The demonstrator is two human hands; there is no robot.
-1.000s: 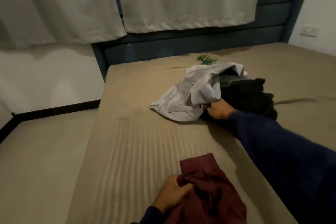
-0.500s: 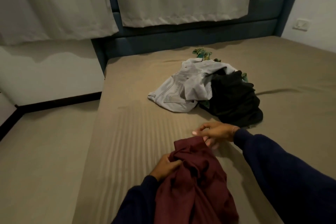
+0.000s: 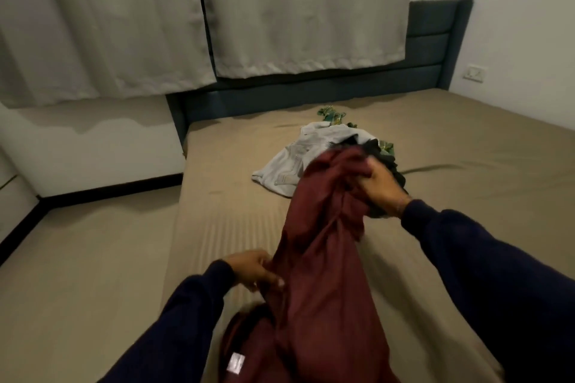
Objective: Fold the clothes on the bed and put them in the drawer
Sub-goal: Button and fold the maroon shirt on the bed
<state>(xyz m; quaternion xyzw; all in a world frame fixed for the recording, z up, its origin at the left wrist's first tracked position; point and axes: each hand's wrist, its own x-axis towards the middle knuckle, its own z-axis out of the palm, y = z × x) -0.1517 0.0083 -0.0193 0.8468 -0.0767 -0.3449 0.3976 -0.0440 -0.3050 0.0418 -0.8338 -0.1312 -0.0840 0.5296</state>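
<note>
Barely started here, I'd say. The right hand (image 3: 378, 188) has a fistful of the maroon garment (image 3: 323, 258) and holds its top end up over the bed (image 3: 466, 196), while the left hand (image 3: 253, 269) pinches the lower edge, so the hands are well apart with the cloth stretched between them. Nothing looks folded yet. The pile further up the bed is untouched: grey jeans (image 3: 292, 162), something black (image 3: 384, 154) and a green patterned piece (image 3: 331, 113). No drawer in view.
</note>
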